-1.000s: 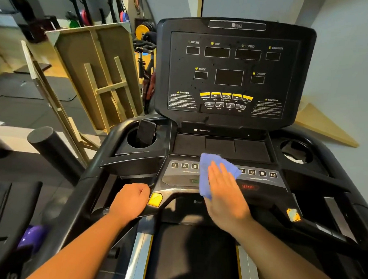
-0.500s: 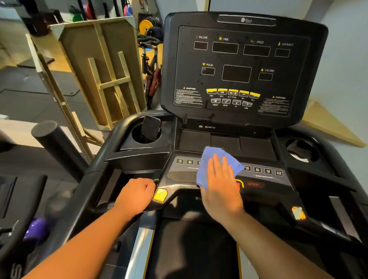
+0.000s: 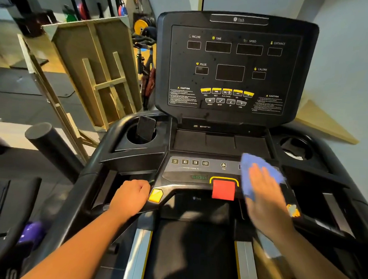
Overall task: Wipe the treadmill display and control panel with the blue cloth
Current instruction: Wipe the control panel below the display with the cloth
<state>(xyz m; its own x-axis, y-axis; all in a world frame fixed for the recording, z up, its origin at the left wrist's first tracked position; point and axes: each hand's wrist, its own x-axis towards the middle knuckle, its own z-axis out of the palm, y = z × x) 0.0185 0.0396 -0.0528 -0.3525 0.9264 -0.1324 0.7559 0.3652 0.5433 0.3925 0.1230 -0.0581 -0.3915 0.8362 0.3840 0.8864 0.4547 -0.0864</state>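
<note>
Gripping the black treadmill handrail (image 3: 111, 206) is the left hand (image 3: 131, 197), fingers curled. One crumpled blue cloth (image 3: 260, 175) is pressed flat under the right hand (image 3: 265, 197), fingers straight, on the grey control panel (image 3: 190, 171) right of one red stop button (image 3: 223, 189). Beyond, one black display console (image 3: 236, 67), two cup holders (image 3: 141, 135).

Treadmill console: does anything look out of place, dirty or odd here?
Yes. The upright display is dotted with small dark specks, not yet wiped. A dark phone stands tilted in the left cup holder. The right hand presses the blue cloth low on the control panel.
</note>
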